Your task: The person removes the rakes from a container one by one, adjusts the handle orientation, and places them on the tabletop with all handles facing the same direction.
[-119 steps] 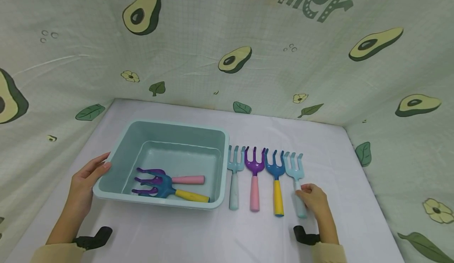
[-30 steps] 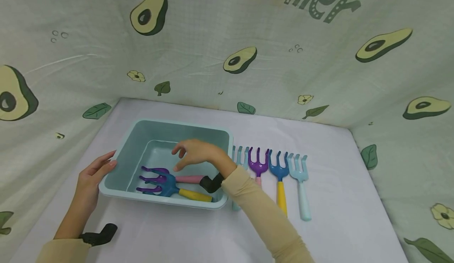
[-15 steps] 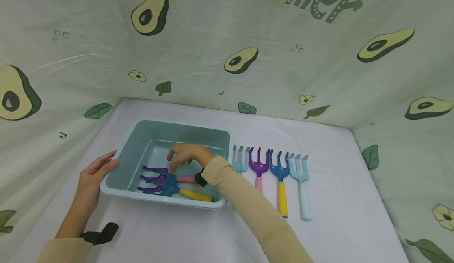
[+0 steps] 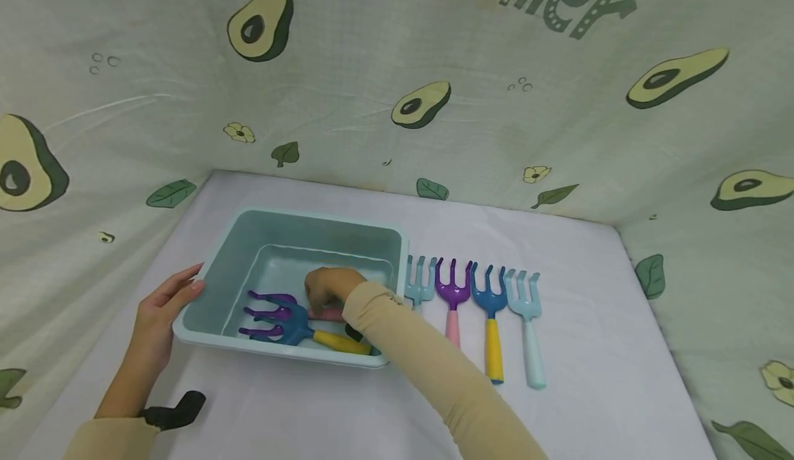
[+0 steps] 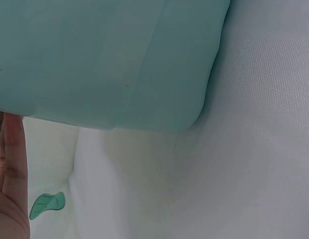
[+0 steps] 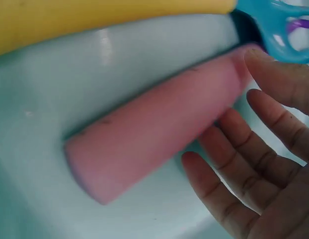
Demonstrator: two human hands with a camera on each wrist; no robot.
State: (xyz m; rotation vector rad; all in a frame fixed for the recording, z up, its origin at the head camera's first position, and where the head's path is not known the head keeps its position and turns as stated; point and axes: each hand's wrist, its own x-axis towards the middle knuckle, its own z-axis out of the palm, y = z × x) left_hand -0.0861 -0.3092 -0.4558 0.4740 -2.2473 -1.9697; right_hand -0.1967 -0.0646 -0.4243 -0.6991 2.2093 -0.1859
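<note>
In the head view, my left hand (image 4: 156,315) rests against the left rim of a pale blue-green plastic basin (image 4: 217,341). The left wrist view shows straight fingers (image 5: 15,144) touching its outer wall. Inside lie a purple hand fork with a pink handle (image 6: 154,124) and, partly over it, a blue hand fork (image 4: 294,323) with a yellow handle (image 6: 109,17). My right hand (image 4: 329,287) reaches down into the basin. Its thumb tip lies over the neck end of the pink handle, the other fingers loosely bent along its side, not closed round it.
Right of the basin several hand forks lie in a row: a light blue one (image 4: 420,284) by the rim, a purple one (image 4: 453,294), a blue one (image 4: 490,301) and another light blue one (image 4: 526,308). A patterned cloth (image 4: 347,67) hangs behind the white table (image 4: 595,322).
My right hand left the rightmost light blue hand fork, crossed into the basin and has come down at the pink handle. The left hand has stayed at the basin's rim.
</note>
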